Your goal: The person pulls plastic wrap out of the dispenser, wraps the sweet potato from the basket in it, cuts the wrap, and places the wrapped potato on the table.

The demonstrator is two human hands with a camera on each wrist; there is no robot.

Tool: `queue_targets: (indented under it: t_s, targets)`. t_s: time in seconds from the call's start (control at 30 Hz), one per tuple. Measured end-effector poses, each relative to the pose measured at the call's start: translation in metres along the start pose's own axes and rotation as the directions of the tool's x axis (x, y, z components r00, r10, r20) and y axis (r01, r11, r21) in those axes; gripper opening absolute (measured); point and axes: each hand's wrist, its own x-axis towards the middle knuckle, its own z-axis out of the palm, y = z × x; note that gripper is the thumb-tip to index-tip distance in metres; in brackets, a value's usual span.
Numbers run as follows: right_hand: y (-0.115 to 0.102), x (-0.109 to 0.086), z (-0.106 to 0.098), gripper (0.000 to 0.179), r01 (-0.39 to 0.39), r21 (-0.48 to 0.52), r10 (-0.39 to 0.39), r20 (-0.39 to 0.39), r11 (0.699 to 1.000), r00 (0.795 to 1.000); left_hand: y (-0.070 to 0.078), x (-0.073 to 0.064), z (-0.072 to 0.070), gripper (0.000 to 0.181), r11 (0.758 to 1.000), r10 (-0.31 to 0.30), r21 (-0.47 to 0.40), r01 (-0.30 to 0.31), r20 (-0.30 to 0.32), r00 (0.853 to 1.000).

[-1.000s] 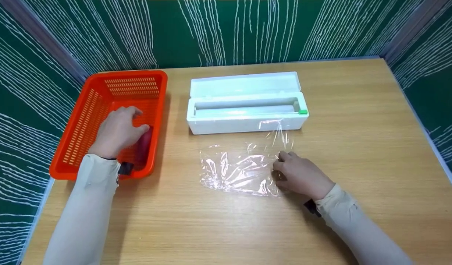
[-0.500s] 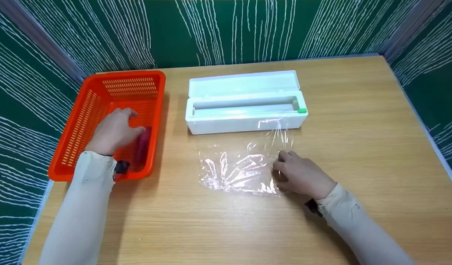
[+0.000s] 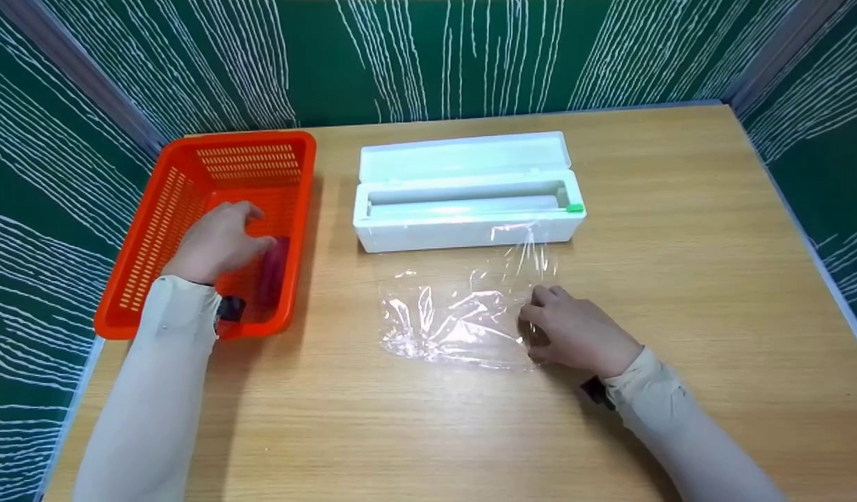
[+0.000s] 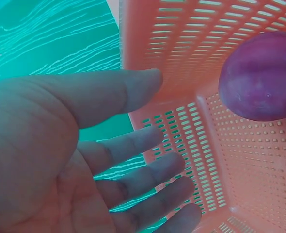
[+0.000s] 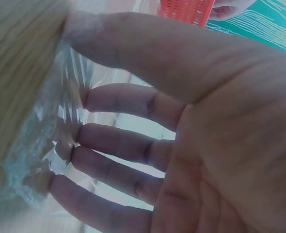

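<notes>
In the head view my left hand is held over the orange basket, its thumb and fingers spread apart. A long purple thing, like an eggplant, lies along the basket's right side, close to my thumb. The left wrist view shows its smooth rounded end apart from my fingers. My right hand rests on the right part of a clear sheet of plastic wrap. In the right wrist view the fingertips touch the crinkled film with the fingers spread.
Behind the film stands a white cling wrap box, its lid raised and a roll inside. A green piece sits at the right of its front edge. Green walls with white lines border the wooden table.
My left hand has shifted slightly left, showing more of the purple thing. The right hand stays in nearly the same place on the film.
</notes>
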Motion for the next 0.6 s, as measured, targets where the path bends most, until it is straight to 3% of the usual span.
queue_targets:
  t_s: [0.33, 0.6]
  targets:
    - [-0.0004, -0.0013, 0.0001, 0.034, 0.024, 0.002, -0.023, -0.033, 1.000, 0.999, -0.0023, 0.0048, 0.0027, 0.072, 0.996, 0.023, 0.080, -0.027, 0.056, 0.998]
    - [-0.0012, -0.0015, 0.0007, 0.034, 0.021, -0.013, -0.021, -0.029, 1.000, 0.999, -0.0034, 0.0091, 0.0038, 0.073, 0.998, 0.013, 0.058, -0.019, 0.099, 0.995]
